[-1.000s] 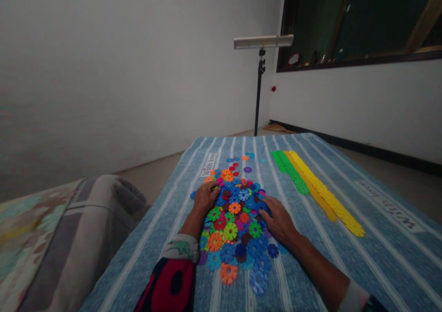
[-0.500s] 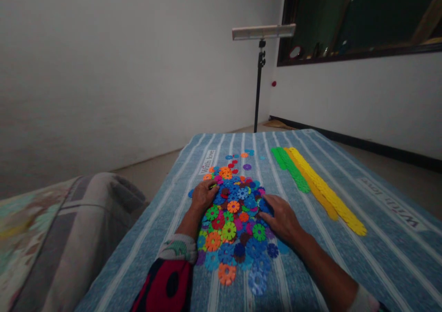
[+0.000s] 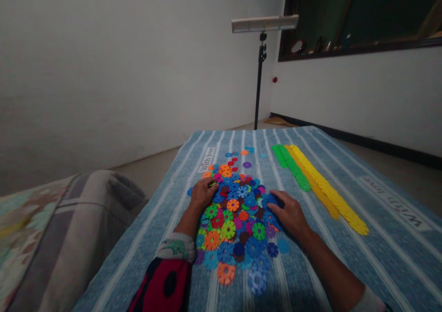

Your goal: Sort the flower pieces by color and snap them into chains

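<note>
A heap of plastic snowflake discs in many colours lies on the striped cloth, in front of me. At its left edge rests my left hand, fingers curled in and closed, with a sliver of yellow-green at the fingertips; what it holds is not clear. My right hand is at the heap's right edge, thumb and fingers closed around a blue snowflake disc. Beyond it to the right lie overlapping rows of green discs, orange-yellow discs and yellow discs.
Several loose discs are scattered behind the heap on the blue striped cloth. A padded seat or bed with a grey cover stands at the left. Past the table's far edge rises a lamp stand.
My right hand has moved slightly right, drawing the blue disc toward the heap's edge. The left hand has stayed almost in place. The view has tilted slightly.
</note>
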The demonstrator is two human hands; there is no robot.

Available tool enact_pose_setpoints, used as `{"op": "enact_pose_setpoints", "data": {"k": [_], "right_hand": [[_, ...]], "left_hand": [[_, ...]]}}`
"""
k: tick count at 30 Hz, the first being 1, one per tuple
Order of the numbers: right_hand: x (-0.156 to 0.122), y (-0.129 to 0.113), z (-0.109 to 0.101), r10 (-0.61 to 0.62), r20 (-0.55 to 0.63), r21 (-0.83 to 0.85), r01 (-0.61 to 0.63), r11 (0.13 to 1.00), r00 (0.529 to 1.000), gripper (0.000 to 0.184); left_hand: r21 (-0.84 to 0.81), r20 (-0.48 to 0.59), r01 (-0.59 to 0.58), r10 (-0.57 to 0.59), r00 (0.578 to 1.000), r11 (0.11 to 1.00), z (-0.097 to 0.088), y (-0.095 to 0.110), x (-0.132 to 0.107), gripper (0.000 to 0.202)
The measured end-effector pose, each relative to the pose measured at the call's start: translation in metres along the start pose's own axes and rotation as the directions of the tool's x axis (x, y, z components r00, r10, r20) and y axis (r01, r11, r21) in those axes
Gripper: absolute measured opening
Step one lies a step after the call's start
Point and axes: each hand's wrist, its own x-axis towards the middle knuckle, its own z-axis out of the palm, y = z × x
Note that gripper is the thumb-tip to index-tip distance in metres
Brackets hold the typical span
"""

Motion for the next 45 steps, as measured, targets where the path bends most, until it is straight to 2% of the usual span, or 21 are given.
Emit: {"op": "enact_pose_setpoints", "data": {"k": [5,8,13,16,18,22,26,30,34,38,45], "right_hand": [[0.004,0.007,-0.008,0.083,-0.101,-0.001,-0.083,0.997,0.991,0.047],[0.003,0.01,-0.01,0.053,-0.102,-0.074,-0.061,0.995,0.993,0.047],[-0.004,0.001,0.0,-0.107,0.055,-0.297,0.119,0.948,0.993,0.039],[-0.007,-0.006,0.006,-0.141,0.148,-0.414,0.191,0.89,0.979,0.035],[-0.008,-0.007,0.008,-0.149,0.17,-0.452,0.211,0.866,0.974,0.033],[-0.008,-0.005,0.008,-0.177,0.144,-0.451,0.224,0.864,0.974,0.032],[-0.005,-0.009,0.009,-0.23,0.105,-0.382,0.253,0.889,0.967,0.035],[0.002,-0.024,0.018,-0.293,0.161,-0.289,0.329,0.899,0.943,0.035],[0.011,-0.038,0.033,-0.314,0.225,-0.292,0.371,0.882,0.922,0.031],[0.012,-0.038,0.043,-0.299,0.285,-0.366,0.392,0.844,0.911,0.023],[0.012,-0.035,0.04,-0.274,0.336,-0.366,0.393,0.844,0.901,0.015]], "left_hand": [[0.001,-0.006,-0.028,0.028,1.0,1.0,-0.001,0.0,0.0,0.033],[-0.003,0.0,-0.037,0.037,0.999,0.999,0.0,0.0,0.001,0.033],[-0.015,0.011,-0.028,0.029,1.0,0.999,0.0,-0.001,0.001,0.034],[0.0,0.014,-0.019,0.019,1.0,1.0,-0.001,0.001,-0.001,0.033],[0.012,0.022,-0.018,0.018,1.0,1.0,-0.002,0.002,-0.001,0.033],[0.017,0.013,-0.016,0.016,1.0,1.0,-0.003,0.003,-0.001,0.032],[0.012,0.017,-0.019,0.019,1.0,1.0,-0.004,0.004,-0.001,0.032],[0.015,0.028,-0.026,0.026,0.999,1.0,-0.004,0.004,-0.002,0.032],[0.022,0.029,-0.009,0.009,1.0,1.0,-0.004,0.006,-0.004,0.032],[0.01,0.038,-0.004,0.004,0.999,1.0,-0.004,0.007,-0.005,0.031],[-0.002,0.036,-0.023,0.023,0.999,1.0,-0.004,0.008,-0.005,0.029]]}}
